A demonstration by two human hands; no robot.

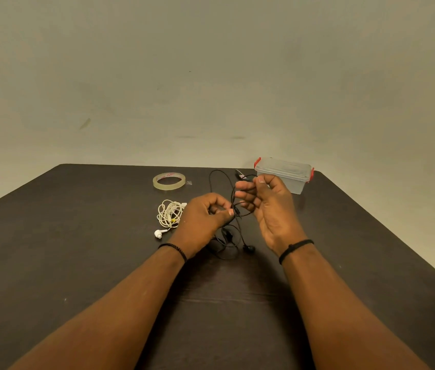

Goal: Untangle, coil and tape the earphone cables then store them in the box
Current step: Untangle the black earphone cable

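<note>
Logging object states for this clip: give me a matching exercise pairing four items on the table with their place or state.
Column one:
1. black earphone cable
2. white earphone cable
3. tape roll
4. plastic box

Column two:
A. lid on, red latches, far right of the table
B. bundled on the table, left of the hands
C. held in both the left hand and the right hand
D. lying flat at the far side, beyond the white bundle

Pairs: 1-C, 2-B, 3-D, 4-A
</note>
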